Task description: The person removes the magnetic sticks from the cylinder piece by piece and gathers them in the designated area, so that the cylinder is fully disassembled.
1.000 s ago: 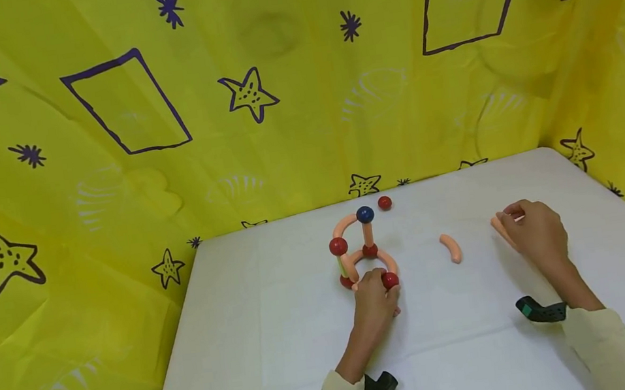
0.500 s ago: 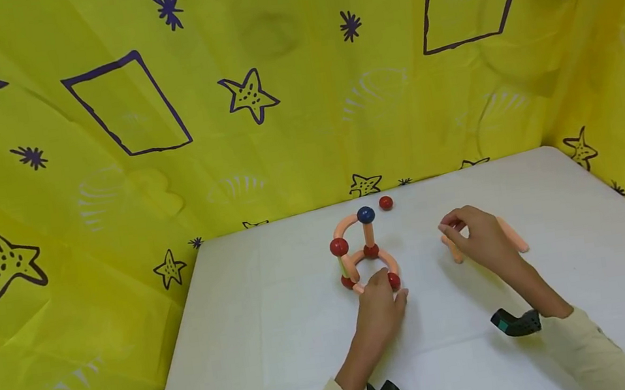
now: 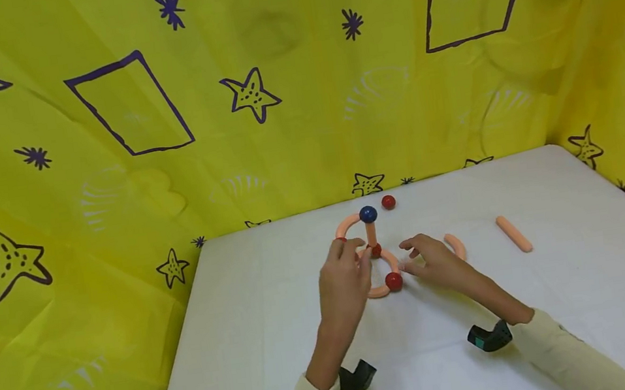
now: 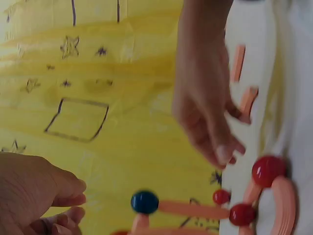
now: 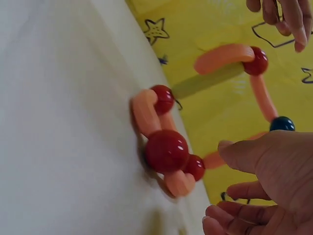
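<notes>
Hovering relaxed, empty: left hand [image 3: 342, 286] part-hiding rod frame [image 3: 376, 250], right hand [image 3: 435, 262] part-hiding curved rod [image 3: 457, 244]; red ball [image 3: 388, 202] behind frame.

Hands [image 5: 288, 176] beside ball-and-rod frame [image 5: 210, 82], yellow backdrop [image 5: 220, 24]

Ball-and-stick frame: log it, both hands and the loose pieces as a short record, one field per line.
Frame: magnetic-looking build standing on the white table
Top corners: blue ball and upper red ball
Uprights: one orange stick, one yellow-green stick
Left hand: above the frame, holding nothing visible
Right hand: beside the frame, fingers apart, holding nothing visible
Loose pieces: red ball behind; curved orange piece and straight orange piece to the right
</notes>
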Demonstrator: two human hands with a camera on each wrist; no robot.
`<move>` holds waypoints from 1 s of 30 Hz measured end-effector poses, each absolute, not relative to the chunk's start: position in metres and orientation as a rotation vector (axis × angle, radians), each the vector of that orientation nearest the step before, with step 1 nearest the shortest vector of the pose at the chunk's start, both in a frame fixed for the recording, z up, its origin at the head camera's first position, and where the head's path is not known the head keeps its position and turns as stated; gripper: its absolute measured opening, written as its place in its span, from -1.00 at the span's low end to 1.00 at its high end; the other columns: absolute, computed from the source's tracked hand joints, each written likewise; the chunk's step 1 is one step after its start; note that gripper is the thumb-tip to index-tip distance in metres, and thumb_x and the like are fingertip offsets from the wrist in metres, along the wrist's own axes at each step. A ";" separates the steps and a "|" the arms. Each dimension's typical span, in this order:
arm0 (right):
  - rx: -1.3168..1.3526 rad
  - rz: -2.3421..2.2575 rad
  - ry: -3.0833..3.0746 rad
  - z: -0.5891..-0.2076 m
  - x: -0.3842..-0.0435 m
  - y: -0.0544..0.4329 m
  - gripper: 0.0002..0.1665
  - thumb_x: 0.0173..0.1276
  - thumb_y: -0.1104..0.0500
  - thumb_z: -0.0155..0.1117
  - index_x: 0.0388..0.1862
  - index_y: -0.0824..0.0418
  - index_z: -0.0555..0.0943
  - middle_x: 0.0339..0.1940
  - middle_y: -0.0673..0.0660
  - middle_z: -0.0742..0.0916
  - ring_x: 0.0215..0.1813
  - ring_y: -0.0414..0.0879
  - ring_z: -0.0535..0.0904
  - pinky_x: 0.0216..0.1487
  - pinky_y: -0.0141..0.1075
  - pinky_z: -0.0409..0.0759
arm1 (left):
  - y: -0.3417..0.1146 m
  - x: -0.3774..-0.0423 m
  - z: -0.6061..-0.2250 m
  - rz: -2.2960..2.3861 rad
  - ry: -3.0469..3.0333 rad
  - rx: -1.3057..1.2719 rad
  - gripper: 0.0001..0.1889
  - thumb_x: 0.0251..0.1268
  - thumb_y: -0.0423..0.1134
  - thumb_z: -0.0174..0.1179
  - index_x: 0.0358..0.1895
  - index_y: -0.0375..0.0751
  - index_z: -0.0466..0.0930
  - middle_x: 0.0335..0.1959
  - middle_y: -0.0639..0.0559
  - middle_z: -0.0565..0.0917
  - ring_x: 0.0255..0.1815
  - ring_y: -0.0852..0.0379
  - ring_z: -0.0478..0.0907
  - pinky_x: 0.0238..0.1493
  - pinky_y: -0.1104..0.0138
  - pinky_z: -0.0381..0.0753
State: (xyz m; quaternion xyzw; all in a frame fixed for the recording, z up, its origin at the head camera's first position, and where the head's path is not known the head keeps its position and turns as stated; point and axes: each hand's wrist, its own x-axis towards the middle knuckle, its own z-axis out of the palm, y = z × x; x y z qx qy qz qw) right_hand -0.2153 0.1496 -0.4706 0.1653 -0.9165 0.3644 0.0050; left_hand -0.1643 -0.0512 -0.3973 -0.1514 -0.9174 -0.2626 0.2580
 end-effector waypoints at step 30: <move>0.478 1.093 -2.926 -0.491 -0.202 0.116 -0.57 0.22 0.02 0.45 -0.16 0.30 0.53 0.18 0.35 0.52 0.16 0.14 0.46 -0.03 -0.15 0.52 | -0.091 -0.201 -0.418 -1.150 -2.529 -0.360 -0.73 0.28 -0.22 0.30 0.04 -0.08 0.66 -0.06 -0.09 0.54 -0.07 -0.05 0.59 -0.27 0.20 0.66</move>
